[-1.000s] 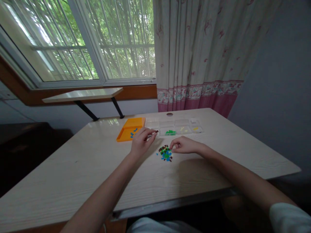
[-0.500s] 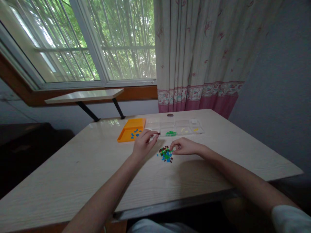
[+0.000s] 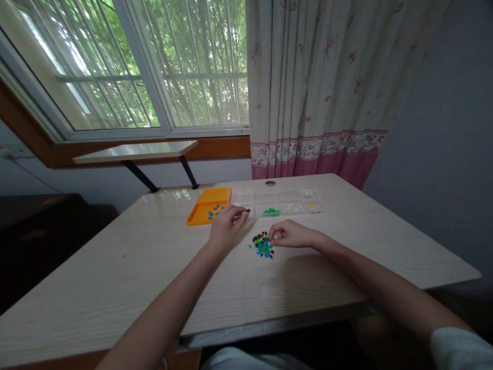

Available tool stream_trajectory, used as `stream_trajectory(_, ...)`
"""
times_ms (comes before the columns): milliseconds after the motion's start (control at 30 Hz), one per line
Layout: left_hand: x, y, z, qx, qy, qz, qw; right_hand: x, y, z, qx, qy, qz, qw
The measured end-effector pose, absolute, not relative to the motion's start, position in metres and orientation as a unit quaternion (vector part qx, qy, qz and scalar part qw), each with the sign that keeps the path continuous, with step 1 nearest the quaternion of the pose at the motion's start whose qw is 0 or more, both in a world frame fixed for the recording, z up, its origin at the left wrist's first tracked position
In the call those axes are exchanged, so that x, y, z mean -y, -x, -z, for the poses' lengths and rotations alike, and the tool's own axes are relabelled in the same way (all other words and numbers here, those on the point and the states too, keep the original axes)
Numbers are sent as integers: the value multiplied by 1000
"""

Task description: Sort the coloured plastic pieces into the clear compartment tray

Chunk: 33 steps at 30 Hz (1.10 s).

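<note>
A small pile of mixed coloured beads (image 3: 263, 244) lies on the pale wooden table (image 3: 115, 277). My left hand (image 3: 225, 226) is pinched on a small dark brown piece, held just at the near left edge of the clear compartment tray (image 3: 279, 203). My right hand (image 3: 288, 234) rests on the table at the right edge of the pile, its fingers curled and touching the beads. The tray holds green pieces (image 3: 271, 211) and a few yellow ones in separate compartments. An orange tray (image 3: 210, 205) to the left holds several blue pieces.
A window with bars and a wooden sill shelf (image 3: 134, 150) lies beyond the table's far left. A flowered curtain (image 3: 319, 87) hangs behind the table. A small dark round thing (image 3: 270, 182) sits at the table's far edge.
My right hand has crept slightly left onto the pile's edge. My left hand stays pinched on the brown piece near the clear tray, barely shifted.
</note>
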<state>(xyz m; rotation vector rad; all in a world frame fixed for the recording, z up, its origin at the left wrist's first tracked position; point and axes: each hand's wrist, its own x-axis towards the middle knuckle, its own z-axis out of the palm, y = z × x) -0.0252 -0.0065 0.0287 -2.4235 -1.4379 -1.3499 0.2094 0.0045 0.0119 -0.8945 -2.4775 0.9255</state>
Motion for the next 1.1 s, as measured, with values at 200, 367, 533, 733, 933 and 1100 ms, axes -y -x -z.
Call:
stream_trajectory(200,-18,44,-9,574,723,384,15,-6,-211,-13,863,289,-378,170)
stream_trajectory(367,-23,46,-3,589,705,394,16,-5,-215,-20,870,287,-382,125)
stream_trajectory(533,-11,33,-10,515,776,363,-28,-5,-217,-24,880,300,-354,101)
stream_trajectory(733,14,7,-20,406,857,304,-96,-8,-214,-17,857,324,-374,147)
stream_trajectory(933,21,-1,-22,393,869,282,-108,-8,-207,-15,827,353,-349,266)
stream_trajectory(1100,20,-1,-19,389,869,290,-98,-7,-202,-12,826,359,-323,290)
